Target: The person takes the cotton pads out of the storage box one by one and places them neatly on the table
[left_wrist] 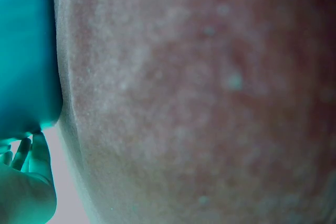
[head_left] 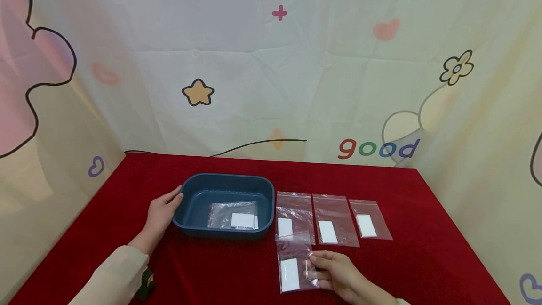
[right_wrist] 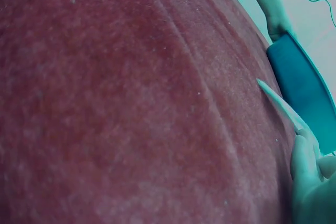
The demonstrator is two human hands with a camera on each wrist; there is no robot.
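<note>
My left hand holds the left end of a dark blue plastic basin, with fingertips at its rim. In the left wrist view, fingers meet the basin's outer wall. Inside the basin lie clear zip bags with white pieces in them. My right hand pinches the right edge of another clear zip bag, which contains a white rectangular piece. That bag's top overlaps a bag lying behind it. The right wrist view shows the held bag edge-on, as a thin pale strip.
Two more clear bags, each with a white rectangle, lie in a row to the right on the red cloth. A dark strapped device is at my left wrist. A printed curtain stands behind the table.
</note>
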